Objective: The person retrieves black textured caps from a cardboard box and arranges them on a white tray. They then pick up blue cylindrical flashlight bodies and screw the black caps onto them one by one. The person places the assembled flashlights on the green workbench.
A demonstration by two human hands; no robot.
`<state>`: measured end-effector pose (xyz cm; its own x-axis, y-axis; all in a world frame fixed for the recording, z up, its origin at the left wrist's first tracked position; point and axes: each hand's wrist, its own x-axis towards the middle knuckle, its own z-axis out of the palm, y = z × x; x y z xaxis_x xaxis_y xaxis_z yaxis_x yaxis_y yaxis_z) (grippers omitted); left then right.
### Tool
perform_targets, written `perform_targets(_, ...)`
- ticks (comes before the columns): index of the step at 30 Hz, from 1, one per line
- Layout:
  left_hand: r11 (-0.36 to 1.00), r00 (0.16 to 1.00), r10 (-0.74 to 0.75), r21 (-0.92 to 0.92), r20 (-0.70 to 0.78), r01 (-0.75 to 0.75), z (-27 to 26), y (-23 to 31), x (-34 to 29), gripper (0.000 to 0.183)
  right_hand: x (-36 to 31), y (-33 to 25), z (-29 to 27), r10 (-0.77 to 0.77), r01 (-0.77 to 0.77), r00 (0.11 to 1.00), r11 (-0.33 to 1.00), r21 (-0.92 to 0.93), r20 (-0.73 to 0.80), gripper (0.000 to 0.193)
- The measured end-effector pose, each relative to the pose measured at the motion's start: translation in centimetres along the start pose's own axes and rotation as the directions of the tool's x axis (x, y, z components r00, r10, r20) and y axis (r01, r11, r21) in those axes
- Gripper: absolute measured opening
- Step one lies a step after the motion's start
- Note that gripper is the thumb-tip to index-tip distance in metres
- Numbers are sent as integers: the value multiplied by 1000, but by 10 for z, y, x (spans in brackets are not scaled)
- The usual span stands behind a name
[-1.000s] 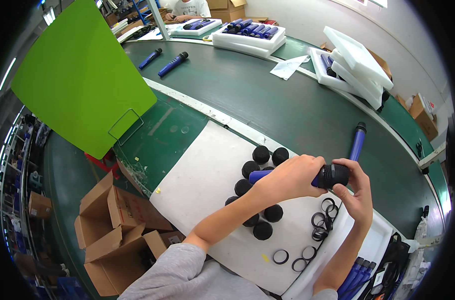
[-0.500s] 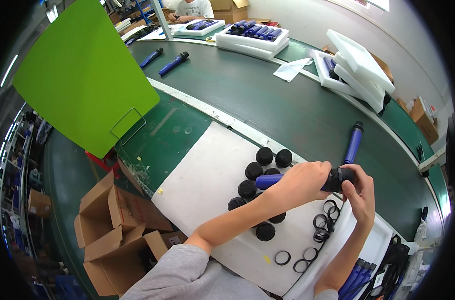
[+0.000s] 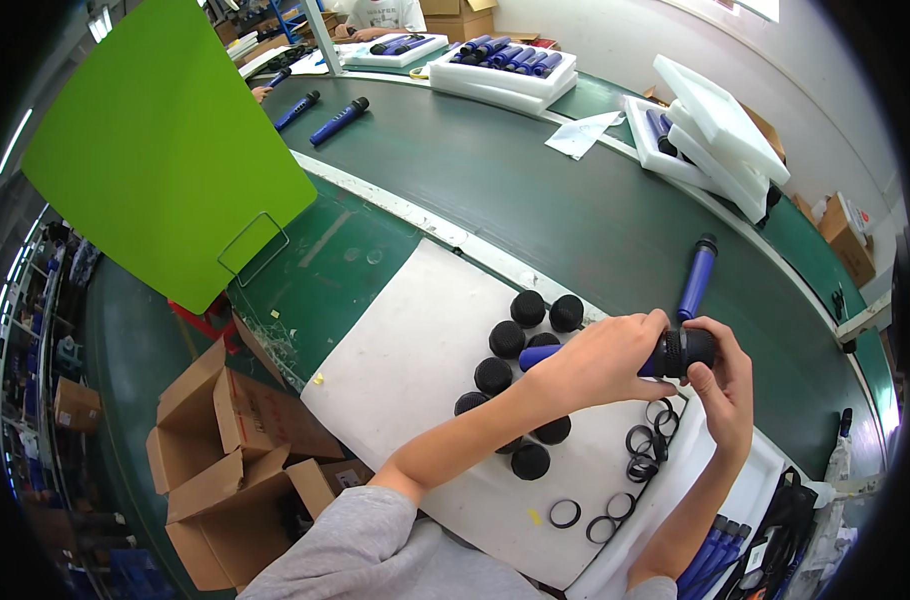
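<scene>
A blue microphone (image 3: 539, 355) with a black mesh head lies across my two hands above the white work sheet. My left hand (image 3: 613, 362) is wrapped round its blue body and hides most of it. At the head end, the thumb and fingers of my right hand (image 3: 725, 388) grip the black head. Beneath and left of the microphone stand several round black mesh heads (image 3: 493, 376), some partly hidden by my left arm. Several thin black rings (image 3: 565, 514) lie on the sheet near my right forearm.
Another blue microphone (image 3: 698, 278) lies on the green belt (image 3: 455, 170) just beyond my hands. Two more (image 3: 340, 121) lie far left, near a green panel (image 3: 165, 150). White foam trays (image 3: 505, 88) hold microphones at the back. Open cardboard boxes (image 3: 225, 480) stand lower left.
The held microphone has shifted slightly right, with my right fingers repositioned at its head. The microphones on the belt have slid a little left. Another person's hand with a microphone appears far left.
</scene>
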<state>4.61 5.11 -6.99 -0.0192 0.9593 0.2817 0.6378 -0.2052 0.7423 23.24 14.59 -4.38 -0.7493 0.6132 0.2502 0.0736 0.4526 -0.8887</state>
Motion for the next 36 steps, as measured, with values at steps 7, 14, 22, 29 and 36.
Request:
perform_targets(7, 984, 971, -46, -156, 234, 84, -14, -1, 7, 55, -4, -7, 2, -117, 114, 992, 992, -54, -53, 53)
perform_targets(14, 996, 993, 19, -89, 118, -8, -10, 1, 5, 45, -5, -9, -2, -156, 157, 988, 985, -71, 10, 47)
perform_targets(22, 994, 987, 2, -110, 163, 16, -16, -2, 5, 43, -6, -13, 1, -183, 182, 983, 972, -150, 3, 47)
perform_targets(29, 984, 974, -17, -171, 228, 57, -23, 1, 5, 43, -6, -13, 1, -232, 233, 972, 960, -152, 24, 45)
perform_targets(36, 983, 976, -25, -172, 214, 63, -23, -1, 4, 44, -7, -20, 4, -163, 160, 987, 974, -162, -8, 56)
